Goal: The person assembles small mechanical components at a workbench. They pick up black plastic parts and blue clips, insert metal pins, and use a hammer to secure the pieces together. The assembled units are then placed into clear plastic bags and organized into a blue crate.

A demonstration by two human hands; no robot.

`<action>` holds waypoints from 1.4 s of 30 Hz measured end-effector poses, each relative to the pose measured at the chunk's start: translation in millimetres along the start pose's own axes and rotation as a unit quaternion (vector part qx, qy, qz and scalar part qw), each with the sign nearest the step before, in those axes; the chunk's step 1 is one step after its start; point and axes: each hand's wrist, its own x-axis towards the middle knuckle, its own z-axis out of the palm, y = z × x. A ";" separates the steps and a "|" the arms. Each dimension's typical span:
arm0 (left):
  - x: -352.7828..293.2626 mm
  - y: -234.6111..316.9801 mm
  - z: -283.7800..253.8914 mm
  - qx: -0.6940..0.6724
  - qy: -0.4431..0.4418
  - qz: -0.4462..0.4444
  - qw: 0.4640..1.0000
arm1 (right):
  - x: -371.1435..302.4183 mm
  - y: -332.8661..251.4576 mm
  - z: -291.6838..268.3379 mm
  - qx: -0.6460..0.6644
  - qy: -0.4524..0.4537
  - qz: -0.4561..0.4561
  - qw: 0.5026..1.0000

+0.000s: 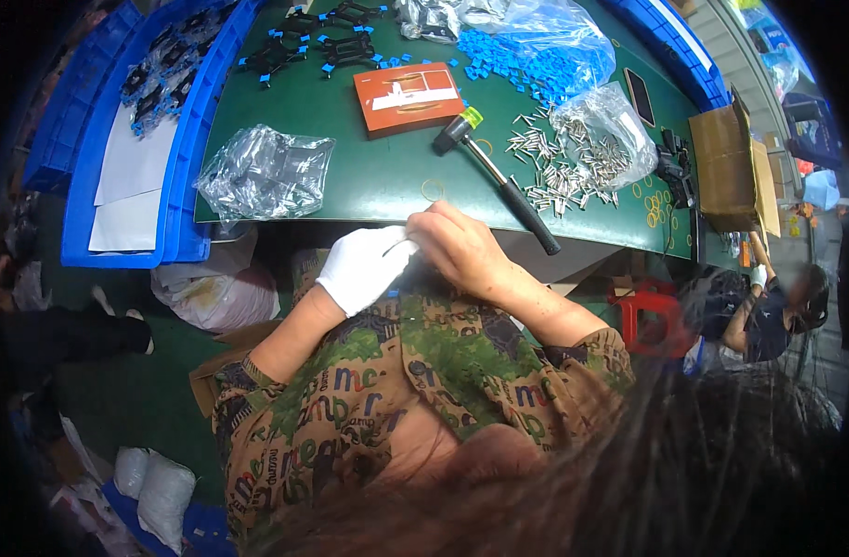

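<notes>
My left hand [361, 271], in a white glove, meets my bare right hand [463, 252] just off the front edge of the green table [369, 176]. Both hands are closed, with thumbs and fingers pinched together at the glove's fingertips. Whatever lies between them is hidden. Beyond my right hand, a hammer [506, 186] with a black handle lies slantwise, its handle end over the table edge. Its head is by an orange-red box [406, 113]. Farther left lies a clear plastic bag [268, 176] with something inside. Silvery metal pins [545, 176] are heaped to the right.
Blue caps [508, 65] spill beside a clear bag at the back. Black brackets with blue tips [350, 51] stand far left. A blue tray [178, 213] borders the left side; a phone [640, 97] and a cardboard box [721, 167] are right. Another person [763, 316] is at far right.
</notes>
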 end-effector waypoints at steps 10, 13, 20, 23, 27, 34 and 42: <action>-9.3 -18.3 -11.6 -0.207 -0.124 -0.108 0.964 | -4.6 8.2 -4.6 -0.043 -0.054 -0.032 0.997; -8.0 -12.2 -18.2 -0.195 -0.151 -0.104 0.964 | -5.5 10.0 -2.3 -0.062 -0.058 -0.066 0.994; -5.5 -9.8 -17.1 -0.173 -0.168 -0.104 0.965 | -7.2 14.0 2.5 -0.100 -0.019 -0.124 0.987; -5.7 -7.9 -17.3 -0.163 -0.165 -0.097 0.968 | -9.0 15.6 5.1 -0.096 -0.031 -0.114 0.988; -2.9 -5.8 -22.2 -0.085 -0.187 -0.066 0.976 | -7.0 17.6 7.2 -0.108 -0.028 -0.135 0.985; -14.1 -21.4 -8.0 -0.134 -0.162 -0.022 0.977 | -11.0 21.0 7.9 -0.121 -0.056 -0.150 0.980; -18.1 -16.2 -7.3 -0.155 -0.144 -0.077 0.974 | -10.6 17.6 8.7 -0.116 -0.032 -0.148 0.982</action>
